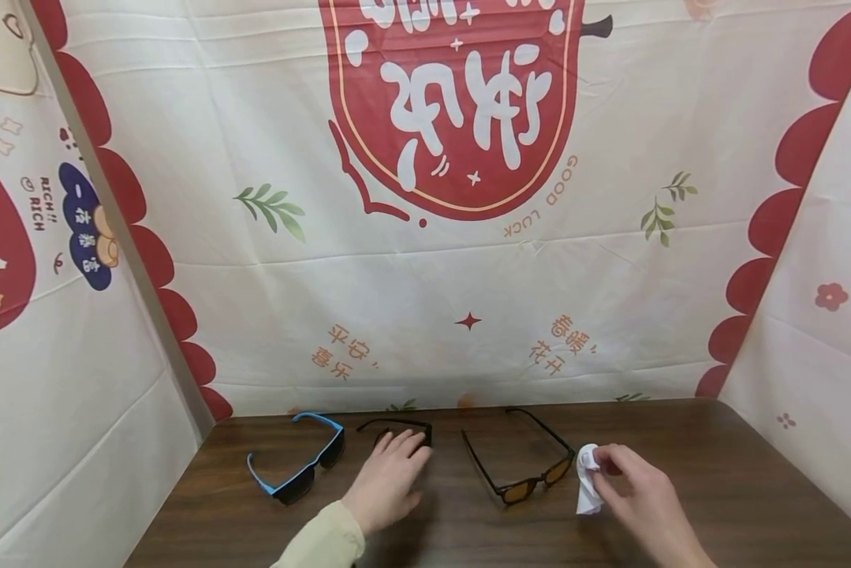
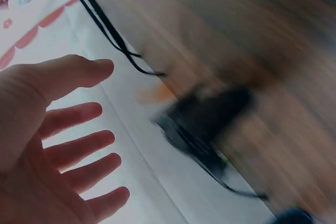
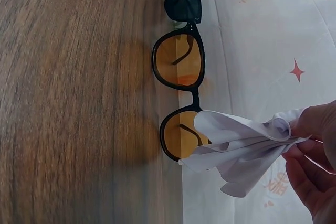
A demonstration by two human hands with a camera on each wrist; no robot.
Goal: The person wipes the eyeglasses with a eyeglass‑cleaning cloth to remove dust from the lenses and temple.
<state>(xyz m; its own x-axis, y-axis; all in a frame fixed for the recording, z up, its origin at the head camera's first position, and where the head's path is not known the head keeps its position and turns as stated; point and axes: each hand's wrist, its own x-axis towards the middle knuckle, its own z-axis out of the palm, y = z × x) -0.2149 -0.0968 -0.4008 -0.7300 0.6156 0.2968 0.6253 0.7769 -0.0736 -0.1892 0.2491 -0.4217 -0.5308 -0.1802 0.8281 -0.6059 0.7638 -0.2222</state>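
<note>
A white cloth (image 1: 587, 493) is pinched between the thumb and fingers of my right hand (image 1: 645, 493). It hangs in loose folds beside the glasses with orange lenses (image 1: 519, 493); in the right wrist view the cloth (image 3: 239, 153) partly covers one lens. Over the dark sunglasses (image 1: 427, 432) reaches my left hand (image 1: 390, 481), which hides much of them in the head view. The left wrist view shows that hand (image 2: 63, 135) with fingers spread, holding nothing, apart from the blurred dark sunglasses (image 2: 210, 121).
Blue-framed sunglasses (image 1: 299, 483) lie on the left part of the brown wooden table (image 1: 716, 481), temples pointing back. Behind the table hangs a white printed cloth backdrop (image 1: 425, 292), with further panels at both sides.
</note>
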